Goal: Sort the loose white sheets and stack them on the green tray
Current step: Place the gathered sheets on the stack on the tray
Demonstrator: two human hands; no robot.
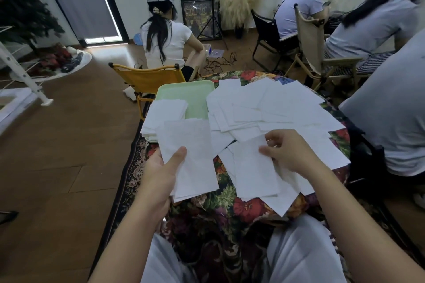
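Left hand: grips a small bundle of white sheets above the near left edge of the counter, thumb pressed on top, fingers hidden beneath. Right hand: pinches the upper edge of a single sheet between thumb and curled fingers; the sheet's lower part lies on the loose sheets spread across the floral cloth. Green tray: far left of the counter, just beside the loose pile. A stack of sheets covers its near left portion and overhangs its edge
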